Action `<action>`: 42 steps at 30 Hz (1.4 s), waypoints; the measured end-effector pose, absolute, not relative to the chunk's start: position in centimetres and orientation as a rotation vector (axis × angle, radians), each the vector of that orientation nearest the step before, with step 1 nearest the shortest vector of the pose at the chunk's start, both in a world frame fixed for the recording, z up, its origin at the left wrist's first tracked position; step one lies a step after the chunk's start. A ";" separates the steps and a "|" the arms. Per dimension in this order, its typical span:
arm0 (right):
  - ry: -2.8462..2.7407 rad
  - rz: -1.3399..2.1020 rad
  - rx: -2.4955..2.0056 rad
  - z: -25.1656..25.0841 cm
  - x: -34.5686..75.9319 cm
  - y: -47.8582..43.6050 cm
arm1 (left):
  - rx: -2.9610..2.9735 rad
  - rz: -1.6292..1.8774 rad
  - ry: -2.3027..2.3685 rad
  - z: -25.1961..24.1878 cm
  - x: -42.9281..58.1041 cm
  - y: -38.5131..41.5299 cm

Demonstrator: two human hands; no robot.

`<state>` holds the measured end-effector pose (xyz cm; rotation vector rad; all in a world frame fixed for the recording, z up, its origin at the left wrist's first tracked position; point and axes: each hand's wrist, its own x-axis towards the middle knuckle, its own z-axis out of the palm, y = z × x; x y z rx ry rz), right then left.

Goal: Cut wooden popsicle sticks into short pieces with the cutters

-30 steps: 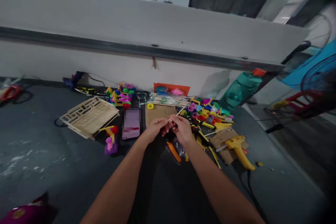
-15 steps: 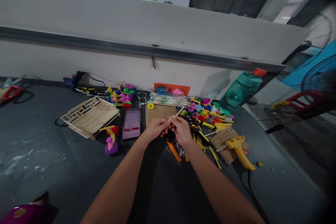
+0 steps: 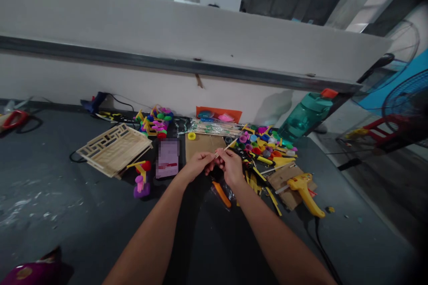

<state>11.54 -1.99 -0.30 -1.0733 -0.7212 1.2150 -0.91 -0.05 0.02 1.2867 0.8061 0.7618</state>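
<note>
Wooden stick [image 3: 230, 144] lies slantwise between the two hands, its bare end pointing away to the upper right. The grip is narrow: left hand [image 3: 199, 163] and right hand [image 3: 233, 168] are close together, fingertips pinched about the stick — two points of hold, likely to steady so slender a piece. Beyond the grip, cardboard [image 3: 200, 143] lies flat on the surface [image 3: 100, 227]; colourful plastic parts [image 3: 257, 142] are heaped just to its right, probably for easy reach. Further right and nearer the wearer, a yellow glue gun [image 3: 304, 190] rests with its nozzle over a cardboard scrap [image 3: 281, 178], perhaps to spare the surface from drips. Left of the grip, a phone [image 3: 167, 158] lies face up, where a glance could reach it.

The stick's near end is lost among the fingers, and whether they enclose anything more cannot be told. The right wrist partly covers a clear bag beside an orange-handled tool [image 3: 221, 194]. The phone's screen is blurred out — unreadable — and a magenta object [image 3: 31, 272], far lower left, is cut off by the frame.
</note>
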 end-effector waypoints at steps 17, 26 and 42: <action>-0.749 1.050 -1.174 -0.1 10.7 -2.7 | 1.332 0.739 0.839 0.1 -0.7 -0.1; -1.118 0.958 -1.392 1.4 11.4 -2.3 | 1.407 0.866 0.849 0.3 -1.6 0.4; -2.220 0.170 -1.971 2.5 14.0 -8.5 | 1.384 0.909 1.016 0.8 -2.8 0.6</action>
